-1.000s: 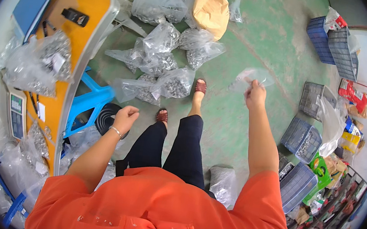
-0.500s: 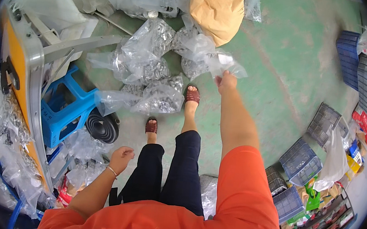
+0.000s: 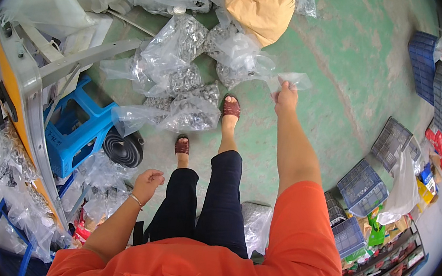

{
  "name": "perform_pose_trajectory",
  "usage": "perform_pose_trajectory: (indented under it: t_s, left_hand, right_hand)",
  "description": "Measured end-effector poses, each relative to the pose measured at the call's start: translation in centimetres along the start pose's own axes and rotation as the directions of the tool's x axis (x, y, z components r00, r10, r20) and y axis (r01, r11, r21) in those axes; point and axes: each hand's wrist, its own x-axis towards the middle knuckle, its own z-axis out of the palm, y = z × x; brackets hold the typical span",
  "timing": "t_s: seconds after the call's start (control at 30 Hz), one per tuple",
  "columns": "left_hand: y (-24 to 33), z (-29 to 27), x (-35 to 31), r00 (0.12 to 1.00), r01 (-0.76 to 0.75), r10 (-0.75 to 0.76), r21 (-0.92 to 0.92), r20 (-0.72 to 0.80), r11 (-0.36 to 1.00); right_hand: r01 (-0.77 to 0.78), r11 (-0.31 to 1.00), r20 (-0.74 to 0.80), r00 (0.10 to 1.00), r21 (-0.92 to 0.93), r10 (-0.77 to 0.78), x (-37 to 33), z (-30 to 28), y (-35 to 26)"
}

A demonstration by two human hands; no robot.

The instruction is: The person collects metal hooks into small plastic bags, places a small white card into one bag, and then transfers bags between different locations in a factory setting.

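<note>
My right hand (image 3: 285, 96) is closed on the gathered neck of a clear plastic bag (image 3: 239, 69), and the film spreads out past my fingers. The bag lies on the green floor, packed with small shiny metal parts. Beside it, more clear bags of metal pieces (image 3: 180, 40) are heaped together, and another one (image 3: 194, 110) sits just ahead of my sandalled feet. My left hand (image 3: 149, 183) hangs beside my left leg with its fingers loosely bent and nothing visible in it.
A large tan sack (image 3: 260, 6) stands behind the bags. On the left are a blue plastic stool (image 3: 78, 127), a black coiled round object (image 3: 123, 148) and a yellow-edged metal-framed table (image 3: 35, 95). Plastic baskets (image 3: 362, 187) line the right side. A filled bag (image 3: 256, 226) lies by my right leg.
My right hand has moved to the right and slightly farther away, pulling the bag's neck out with it. The left hand has barely moved.
</note>
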Motion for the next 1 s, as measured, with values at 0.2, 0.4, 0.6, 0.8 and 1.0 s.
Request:
perform_pose_trajectory:
  t_s: [0.2, 0.4, 0.6, 0.8, 1.0]
  left_hand:
    - [-0.8, -1.1, -0.2, 1.0, 0.016, -0.016, 0.009, 0.0, 1.0]
    - [-0.9, -1.2, -0.5, 0.999, 0.045, -0.045, -0.019, -0.018, 0.999]
    - [-1.3, -1.0, 0.0, 0.999, 0.052, -0.052, -0.045, -0.01, 0.998]
    - [-1.3, -0.5, 0.1, 0.999, 0.045, -0.046, -0.081, -0.005, 0.996]
    - [-1.8, -0.3, 0.4, 0.997, 0.075, -0.078, -0.085, -0.024, 0.993]
  right_hand:
    - [-0.135, 0.99, 0.169, 0.978, 0.05, 0.125, -2.1, 3.7, 0.3]
    - [-0.25, 0.925, 0.215, 0.957, 0.286, 0.192, -2.3, 3.1, -0.5]
    - [-0.267, 0.963, 0.02, 0.963, -0.028, 0.267, -1.2, 2.5, 1.2]
    - [-0.397, 0.85, 0.359, 0.781, -0.346, 0.511, 0.4, 1.4, 1.2]
    - [-0.146, 0.876, -0.056, 0.989, -0.46, 0.136, 3.9, 2.0, 3.7]
